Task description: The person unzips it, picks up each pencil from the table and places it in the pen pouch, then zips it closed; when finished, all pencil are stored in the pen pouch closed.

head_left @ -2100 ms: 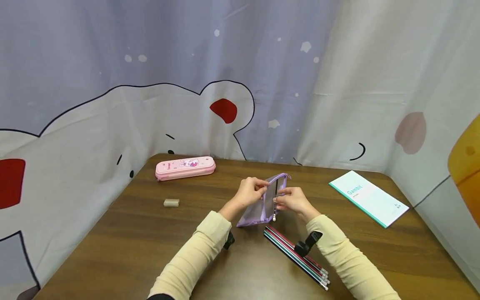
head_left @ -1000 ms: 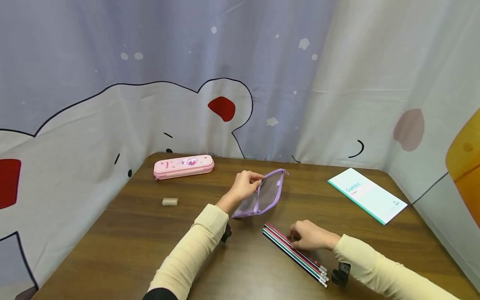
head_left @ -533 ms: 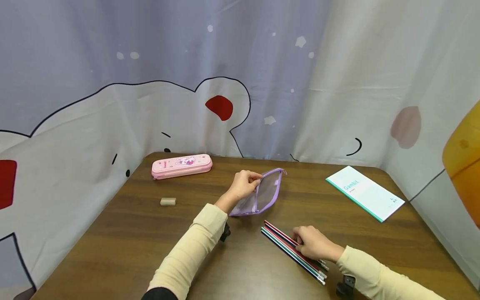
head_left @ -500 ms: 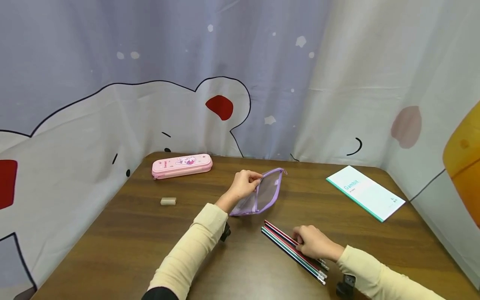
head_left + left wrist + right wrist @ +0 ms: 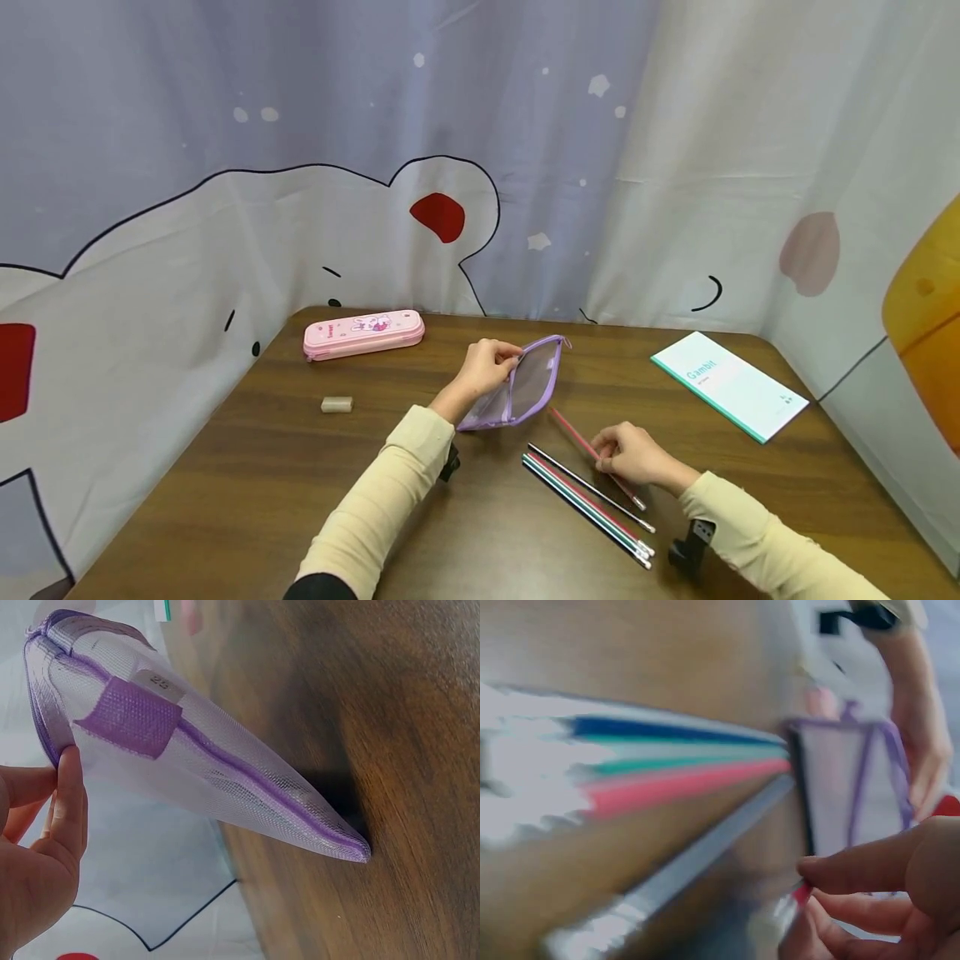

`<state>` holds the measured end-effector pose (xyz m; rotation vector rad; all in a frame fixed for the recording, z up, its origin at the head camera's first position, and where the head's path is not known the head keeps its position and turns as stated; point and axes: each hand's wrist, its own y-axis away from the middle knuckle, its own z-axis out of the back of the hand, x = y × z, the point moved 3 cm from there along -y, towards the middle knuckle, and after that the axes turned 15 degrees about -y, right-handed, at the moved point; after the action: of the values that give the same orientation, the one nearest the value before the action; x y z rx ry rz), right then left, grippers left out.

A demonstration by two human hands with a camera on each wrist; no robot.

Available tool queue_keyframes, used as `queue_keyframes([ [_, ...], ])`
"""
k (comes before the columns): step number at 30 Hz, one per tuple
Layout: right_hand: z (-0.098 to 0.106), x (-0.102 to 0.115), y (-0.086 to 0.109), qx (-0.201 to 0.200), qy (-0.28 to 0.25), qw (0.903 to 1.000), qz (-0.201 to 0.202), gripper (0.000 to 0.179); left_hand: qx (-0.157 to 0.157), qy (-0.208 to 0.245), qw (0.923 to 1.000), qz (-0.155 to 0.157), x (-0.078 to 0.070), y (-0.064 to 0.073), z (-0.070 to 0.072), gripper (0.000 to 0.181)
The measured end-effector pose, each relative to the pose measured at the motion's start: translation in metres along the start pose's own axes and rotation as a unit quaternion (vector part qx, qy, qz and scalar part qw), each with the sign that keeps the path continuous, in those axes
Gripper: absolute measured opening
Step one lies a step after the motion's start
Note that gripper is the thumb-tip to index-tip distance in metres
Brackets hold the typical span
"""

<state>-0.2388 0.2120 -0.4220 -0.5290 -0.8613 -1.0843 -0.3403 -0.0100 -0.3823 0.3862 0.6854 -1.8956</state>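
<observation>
Pickup step, prob.: your L hand (image 5: 487, 367) pinches mesh pouch (image 5: 535, 379) (twd far edge of desk (image 5: 225, 500)), R hand (image 5: 634, 454) red pencil (image 5: 574, 432); next likely needs steady lift.

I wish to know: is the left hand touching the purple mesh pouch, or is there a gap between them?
Touching. The left wrist view shows it plainly: the fingers of the left hand pinch the edge of the purple mesh pouch.

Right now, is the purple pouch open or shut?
Open. In the head view, the pouch gapes: its edges stand apart, and the left hand pinches one.
</observation>
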Motion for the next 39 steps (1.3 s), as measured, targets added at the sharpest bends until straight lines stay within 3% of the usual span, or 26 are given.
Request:
queue_keyframes([
  [4, 0.021, 0.001, -0.013, -0.050, -0.115, 0.9914, -0.037, 0.035, -0.003, 0.004, 1.0000, -0.004, -0.001, 0.000, -0.001, 0.019],
  [10, 0.028, 0.016, -0.032, -0.101, -0.252, 0.9616, -0.042, 0.045, 0.001, 0.011, 0.9999, 0.000, -0.002, -0.001, -0.007, 0.019],
  [16, 0.005, 0.030, -0.057, -0.109, -0.294, 0.9487, -0.042, 0.045, -0.009, 0.014, 0.9999, 0.003, -0.005, -0.001, -0.010, 0.019],
  [24, -0.014, 0.025, -0.093, -0.176, -0.294, 0.9354, -0.088, 0.041, 0.008, 0.027, 0.9996, 0.002, -0.012, 0.000, -0.015, 0.020],
  [27, -0.020, 0.026, -0.101, -0.188, -0.266, 0.9407, -0.095, 0.039, 0.007, 0.024, 0.9997, -0.001, -0.014, 0.001, -0.016, 0.020],
  [32, -0.025, 0.031, -0.102, -0.182, -0.206, 0.9587, -0.073, 0.030, 0.002, 0.023, 0.9997, -0.001, -0.013, 0.002, -0.014, 0.019],
  [36, -0.017, 0.035, -0.089, -0.168, -0.155, 0.9726, -0.042, 0.026, 0.004, 0.031, 0.9995, 0.008, -0.011, 0.003, -0.011, 0.019],
  [39, -0.008, 0.035, -0.074, -0.135, -0.071, 0.9883, 0.004, 0.020, 0.006, 0.034, 0.9993, 0.014, -0.009, 0.003, -0.009, 0.019],
])
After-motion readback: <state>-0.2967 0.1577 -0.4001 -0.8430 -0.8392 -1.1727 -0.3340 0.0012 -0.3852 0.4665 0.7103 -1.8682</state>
